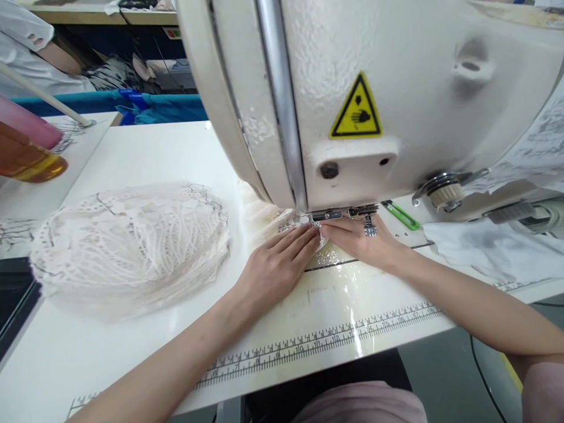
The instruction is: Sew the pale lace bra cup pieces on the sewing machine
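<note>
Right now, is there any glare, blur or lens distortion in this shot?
Head view: a bright streak of glare crosses the glossy table near the printed ruler; wide-angle distortion bows the sewing machine and table edge; the lace pile looks soft; both hands are fairly sharp.

Both hands lay flat on the lace piece (318,249) under the sewing machine (374,100) head: left hand (275,267) and right hand (359,241), fingertips nearly meeting just below the presser foot (335,214). A stack of lace pieces (127,247) sat on the white table (145,153) left of the hands, a green tool (402,215) right of the foot. A printed ruler (317,339) ran along the table's near edge.
</note>
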`<state>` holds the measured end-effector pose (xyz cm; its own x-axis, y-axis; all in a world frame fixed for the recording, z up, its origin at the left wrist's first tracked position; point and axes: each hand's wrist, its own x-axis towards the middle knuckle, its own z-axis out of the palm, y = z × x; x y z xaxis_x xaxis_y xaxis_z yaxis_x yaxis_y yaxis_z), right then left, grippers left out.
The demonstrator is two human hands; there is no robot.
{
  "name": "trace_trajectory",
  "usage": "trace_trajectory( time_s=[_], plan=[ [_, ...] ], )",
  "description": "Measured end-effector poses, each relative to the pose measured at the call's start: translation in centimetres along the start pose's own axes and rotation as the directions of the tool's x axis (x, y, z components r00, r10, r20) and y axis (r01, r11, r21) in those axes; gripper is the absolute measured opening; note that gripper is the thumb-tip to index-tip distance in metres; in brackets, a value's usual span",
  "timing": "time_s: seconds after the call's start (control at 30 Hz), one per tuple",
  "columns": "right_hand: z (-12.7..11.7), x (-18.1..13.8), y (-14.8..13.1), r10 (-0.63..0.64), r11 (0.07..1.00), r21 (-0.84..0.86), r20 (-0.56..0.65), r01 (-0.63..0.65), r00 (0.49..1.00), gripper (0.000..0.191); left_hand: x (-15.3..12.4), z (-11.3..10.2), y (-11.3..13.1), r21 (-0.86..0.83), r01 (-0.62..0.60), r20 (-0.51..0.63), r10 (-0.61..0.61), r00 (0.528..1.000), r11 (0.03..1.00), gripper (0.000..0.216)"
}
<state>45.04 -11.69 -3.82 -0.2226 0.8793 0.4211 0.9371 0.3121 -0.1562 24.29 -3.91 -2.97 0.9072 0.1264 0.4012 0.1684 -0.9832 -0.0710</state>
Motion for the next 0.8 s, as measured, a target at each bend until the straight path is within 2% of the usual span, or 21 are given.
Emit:
trace_trajectory(
  time_s=[0.1,0.17,0.43,0.63,0.8],
  plan=[
    [-0.5,-0.3,-0.4,-0.115,0.974,-0.196,-0.016,0.109,0.993,0.033,0.0,-0.3,0.0,-0.012,-0.026,0.01,0.026,1.0,1.0,0.029],
    [-0.6,-0.4,-0.6,-0.143,0.958,-0.254,-0.012,0.135,0.99,0.035,0.0,-0.5,0.0,-0.018,-0.012,0.009,0.013,1.0,1.0,0.025],
    [-0.3,0.0,-1.3,-0.142,0.987,-0.064,0.118,0.15,0.983,0.034,0.0,-0.6,-0.3,-0.029,0.073,-0.026,-0.074,0.997,0.997,0.022],
    [0.8,0.4,-2.9,-0.083,0.993,-0.089,-0.007,0.082,0.997,0.02,-0.1,-0.5,-0.5,-0.062,0.111,-0.029,-0.113,0.993,0.992,0.027],
    [1.3,0.0,-3.4,-0.07,0.997,-0.051,-0.087,0.065,0.994,0.023,-0.1,-0.5,-0.8,-0.099,0.105,0.023,-0.104,0.994,0.99,0.038]
  ],
)
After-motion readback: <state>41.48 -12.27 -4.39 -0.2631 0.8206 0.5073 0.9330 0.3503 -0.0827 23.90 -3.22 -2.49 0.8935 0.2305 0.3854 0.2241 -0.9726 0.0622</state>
